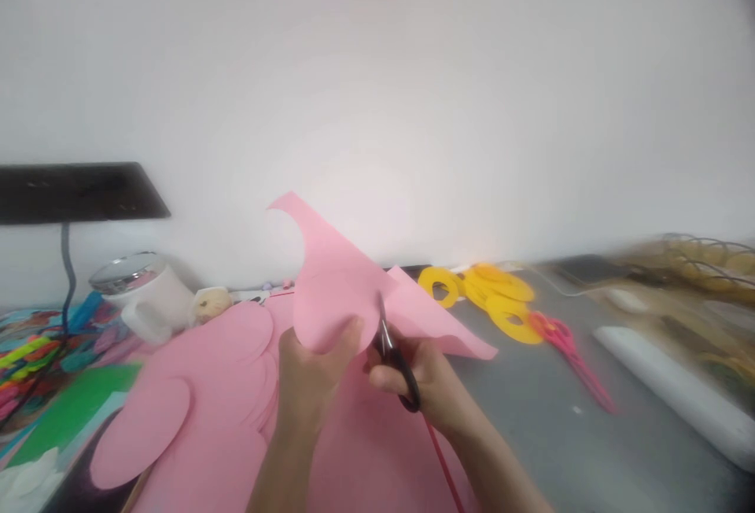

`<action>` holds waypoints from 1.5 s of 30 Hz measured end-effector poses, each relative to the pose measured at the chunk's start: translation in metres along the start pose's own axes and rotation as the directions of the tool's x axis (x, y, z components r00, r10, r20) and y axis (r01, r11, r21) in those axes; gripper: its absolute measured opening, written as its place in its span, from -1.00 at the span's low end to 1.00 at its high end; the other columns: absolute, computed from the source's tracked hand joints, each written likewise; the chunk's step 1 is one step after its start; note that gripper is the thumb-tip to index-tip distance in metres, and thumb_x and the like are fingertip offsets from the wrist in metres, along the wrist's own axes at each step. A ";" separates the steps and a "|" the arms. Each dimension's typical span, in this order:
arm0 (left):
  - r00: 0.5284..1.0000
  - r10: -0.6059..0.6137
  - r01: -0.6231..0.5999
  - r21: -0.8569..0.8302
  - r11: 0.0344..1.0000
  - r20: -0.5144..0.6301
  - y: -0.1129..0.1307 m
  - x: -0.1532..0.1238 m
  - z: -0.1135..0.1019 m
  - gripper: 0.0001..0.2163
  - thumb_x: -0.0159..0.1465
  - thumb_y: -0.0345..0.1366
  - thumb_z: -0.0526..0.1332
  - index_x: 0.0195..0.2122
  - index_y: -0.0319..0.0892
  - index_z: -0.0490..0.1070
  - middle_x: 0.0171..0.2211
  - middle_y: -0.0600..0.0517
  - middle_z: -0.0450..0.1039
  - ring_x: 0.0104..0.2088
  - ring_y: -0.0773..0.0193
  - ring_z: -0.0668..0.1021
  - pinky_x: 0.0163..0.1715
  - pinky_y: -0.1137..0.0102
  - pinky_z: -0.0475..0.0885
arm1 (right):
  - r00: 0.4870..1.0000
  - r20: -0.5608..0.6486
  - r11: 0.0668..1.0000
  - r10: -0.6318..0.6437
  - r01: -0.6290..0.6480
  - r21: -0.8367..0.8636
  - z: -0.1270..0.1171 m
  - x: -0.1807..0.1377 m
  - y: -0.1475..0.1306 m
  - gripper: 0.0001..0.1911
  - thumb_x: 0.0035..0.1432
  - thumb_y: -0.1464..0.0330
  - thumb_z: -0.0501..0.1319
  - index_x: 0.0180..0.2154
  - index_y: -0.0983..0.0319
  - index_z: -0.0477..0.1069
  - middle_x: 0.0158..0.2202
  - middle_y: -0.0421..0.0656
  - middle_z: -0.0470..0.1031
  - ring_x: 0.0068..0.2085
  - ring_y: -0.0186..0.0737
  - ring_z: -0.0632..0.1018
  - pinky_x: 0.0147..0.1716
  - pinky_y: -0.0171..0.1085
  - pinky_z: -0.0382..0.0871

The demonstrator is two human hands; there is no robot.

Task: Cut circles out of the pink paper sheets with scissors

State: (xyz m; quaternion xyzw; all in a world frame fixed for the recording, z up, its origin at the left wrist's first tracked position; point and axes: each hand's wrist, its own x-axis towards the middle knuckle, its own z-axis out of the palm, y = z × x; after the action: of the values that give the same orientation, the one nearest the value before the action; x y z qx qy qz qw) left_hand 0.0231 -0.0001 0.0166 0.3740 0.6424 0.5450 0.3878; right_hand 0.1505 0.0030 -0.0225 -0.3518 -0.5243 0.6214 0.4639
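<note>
My left hand (315,375) pinches the lower edge of a pink paper sheet (345,273), thumb on its front face. The sheet is raised off the table, and a curved piece has been cut out of its upper left side. Black-handled scissors (390,346) are gripped in my right hand (421,387), their blades pointing up against the paper. To the right of the blades, a flap of the sheet spreads outward and downward. Beside my left hand lie several overlapping pink paper circles (236,340), and one more circle (141,434) sits at the near left.
Yellow paper rings (440,286) and pink scissors (572,356) lie on the grey table (519,434). A white roll (672,395) is at right. A white mug (156,300) with a shiny lid stands at left, near colourful craft pieces (29,363) and a dark cord (68,277).
</note>
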 end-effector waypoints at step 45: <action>1.000 -0.009 0.010 -0.075 0.997 0.014 0.004 0.001 -0.002 -0.75 -0.14 -0.24 0.40 -0.45 -0.27 0.53 -0.46 -0.09 0.58 -0.36 0.09 0.59 -0.45 0.36 0.45 | 1.000 0.011 1.000 -0.019 0.019 -0.014 0.001 0.000 0.000 -0.59 -0.14 0.13 0.44 -0.48 0.21 0.27 -0.52 -0.28 0.22 -0.47 -0.33 0.21 -0.49 -0.32 0.11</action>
State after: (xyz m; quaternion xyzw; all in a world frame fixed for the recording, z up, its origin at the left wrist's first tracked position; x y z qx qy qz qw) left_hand 0.0209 -0.0001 0.0203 0.3597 0.6205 0.5644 0.4088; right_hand 0.1496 0.0026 -0.0221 -0.3464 -0.5345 0.6153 0.4645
